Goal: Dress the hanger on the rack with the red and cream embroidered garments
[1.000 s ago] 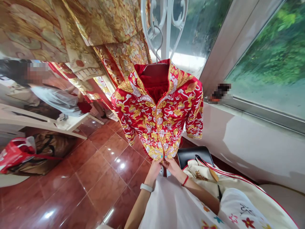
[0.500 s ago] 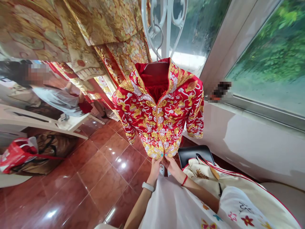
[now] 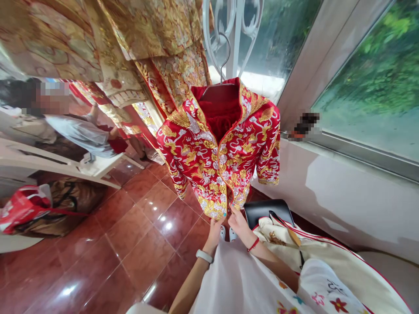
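A red jacket (image 3: pixel 203 161) with gold and silver embroidery hangs upright in front of me on a hanger (image 3: pixel 222 65). Its front edges meet at mid-chest and part slightly near the hem. My left hand (image 3: pixel 215 227) pinches the hem at the lower corner of the left-hand front panel. The right-hand panel's lower edge is between the fingers of my right hand (image 3: pixel 237 220), a little higher up. Inside the collar, dark red lining shows. Both hands' undersides and the back of the jacket are hidden.
Gold embroidered garments (image 3: pixel 131 39) hang at upper left. A person in a light top (image 3: pixel 81 133) sits by a white bench (image 3: pixel 98 168). Brown bag (image 3: pixel 75 196) and red bag (image 3: pixel 24 209) lie at left. A black chair (image 3: pixel 270 211) and cream garment bag (image 3: pixel 327 244) are at right.
My right hand has drawn its front edge right and slightly up, opening a gap at the hem. My left hand stays on its corner. The view has shifted slightly.
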Available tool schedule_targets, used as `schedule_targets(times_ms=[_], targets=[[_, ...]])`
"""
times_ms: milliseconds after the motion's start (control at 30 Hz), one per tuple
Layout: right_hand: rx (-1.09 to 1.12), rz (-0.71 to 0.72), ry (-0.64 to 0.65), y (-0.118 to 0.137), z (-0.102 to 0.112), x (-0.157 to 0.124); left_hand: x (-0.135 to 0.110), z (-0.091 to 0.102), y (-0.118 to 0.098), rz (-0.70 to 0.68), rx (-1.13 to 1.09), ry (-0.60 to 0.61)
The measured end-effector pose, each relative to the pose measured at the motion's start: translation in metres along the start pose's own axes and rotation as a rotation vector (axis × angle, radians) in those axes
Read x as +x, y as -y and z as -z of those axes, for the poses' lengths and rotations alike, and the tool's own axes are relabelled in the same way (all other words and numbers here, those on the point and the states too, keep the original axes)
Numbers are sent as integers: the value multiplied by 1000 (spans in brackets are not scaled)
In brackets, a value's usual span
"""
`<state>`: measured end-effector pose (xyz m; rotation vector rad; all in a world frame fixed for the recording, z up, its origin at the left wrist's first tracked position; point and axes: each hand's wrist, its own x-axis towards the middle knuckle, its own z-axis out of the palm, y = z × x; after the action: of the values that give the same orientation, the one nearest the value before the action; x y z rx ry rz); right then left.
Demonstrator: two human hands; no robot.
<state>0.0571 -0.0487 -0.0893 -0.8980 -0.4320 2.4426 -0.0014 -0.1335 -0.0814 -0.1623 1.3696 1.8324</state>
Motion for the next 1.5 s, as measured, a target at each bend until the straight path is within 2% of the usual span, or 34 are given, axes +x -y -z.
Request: schedule_targets(times_ms=[167,333,433,633,733,933,1133,1267,1500], targets=[[61,48,-95,5,1,-7,6,0,-3,-11,-44,53],[74,-48,-67,1,13,-17,12,-7,-9,76,-50,147],[82,-142,-67,-1,17,-20,13,-9,-12,111,-18,149],[74,-199,20,7,10,-26,5,-12,-18,124,-38,162],[85,-190,48,14,7,-25,1,-13,-20,152,-47,179],[53,-110,-49,23,11,-14,-3,-16,-26,217,-68,231],[45,-183,-19,27,22,-14,-5,-19,-26,187,-58,245],[68,-256,-10,23,31,-17,-1,-22,-21,119,-66,245],[97,-339,-15,14,32,-17,10,-14,-10,83,-89,222]])
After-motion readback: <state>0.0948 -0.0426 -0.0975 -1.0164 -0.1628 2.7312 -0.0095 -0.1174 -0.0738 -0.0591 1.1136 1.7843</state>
